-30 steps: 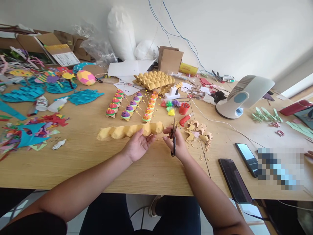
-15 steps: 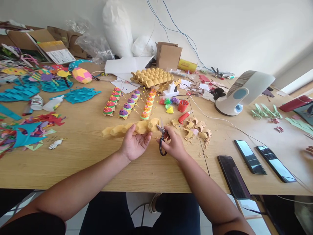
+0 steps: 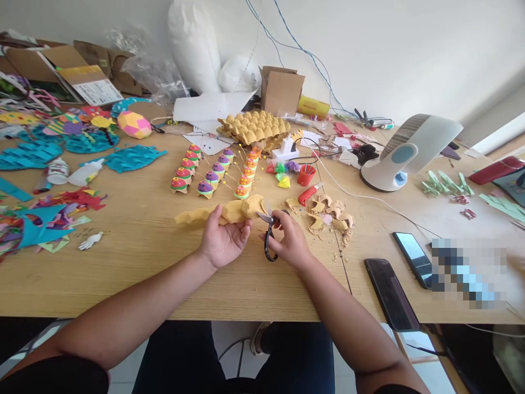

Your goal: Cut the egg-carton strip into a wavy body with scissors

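Over the table (image 3: 254, 295), left hand (image 3: 225, 242) clasping yellow carton strip (image 3: 235, 211), right hand (image 3: 292, 238) gripping scissors (image 3: 266, 218) at its end

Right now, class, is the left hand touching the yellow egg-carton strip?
Touching. The head view shows the left hand holding the yellow egg-carton strip, its thumb laid across the near side and its fingers curled beneath.

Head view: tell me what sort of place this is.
Most likely a craft workroom. Rows of painted egg-carton strips stand on display, colourful paper scraps lie heaped at the left, and the right hand holds scissors at the end of a plain yellow strip.
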### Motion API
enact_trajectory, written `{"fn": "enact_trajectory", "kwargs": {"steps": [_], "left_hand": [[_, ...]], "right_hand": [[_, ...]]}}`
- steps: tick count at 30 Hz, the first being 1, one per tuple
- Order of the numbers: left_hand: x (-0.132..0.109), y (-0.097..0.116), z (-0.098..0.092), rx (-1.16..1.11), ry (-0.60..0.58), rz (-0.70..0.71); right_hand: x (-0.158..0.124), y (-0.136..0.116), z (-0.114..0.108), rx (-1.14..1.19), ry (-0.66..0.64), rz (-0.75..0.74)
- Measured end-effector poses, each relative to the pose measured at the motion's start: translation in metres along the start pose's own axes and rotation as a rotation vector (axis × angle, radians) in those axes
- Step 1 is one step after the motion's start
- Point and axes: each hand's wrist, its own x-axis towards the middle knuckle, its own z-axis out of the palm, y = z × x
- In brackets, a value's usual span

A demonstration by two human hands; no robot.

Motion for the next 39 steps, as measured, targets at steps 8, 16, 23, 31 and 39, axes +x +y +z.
{"fn": "enact_trajectory", "kwargs": {"steps": [8,16,23,31,39], "left_hand": [[-0.0015,-0.0024,0.0029,0.011,0.012,-0.016],[-0.001,-0.0039,0.0019,0.036,0.005,-0.015],[-0.0004,-0.0063,0.0007,0.043,-0.027,-0.029],[-0.0004,-0.0097,-0.0003,0.046,-0.082,-0.045],[0.0009,-0.01,-0.0037,0.048,-0.12,-0.082]], "right_hand": [[0.0001,-0.0009,0.0,-0.026,-0.006,-0.001],[0.0003,-0.0027,-0.0011,-0.107,0.007,-0.034],[-0.0009,-0.007,-0.0009,-0.153,0.011,-0.053],[-0.0029,-0.0047,0.0012,-0.149,0.049,-0.061],[-0.0038,-0.0027,0.0074,-0.089,0.1,-0.07]]}}
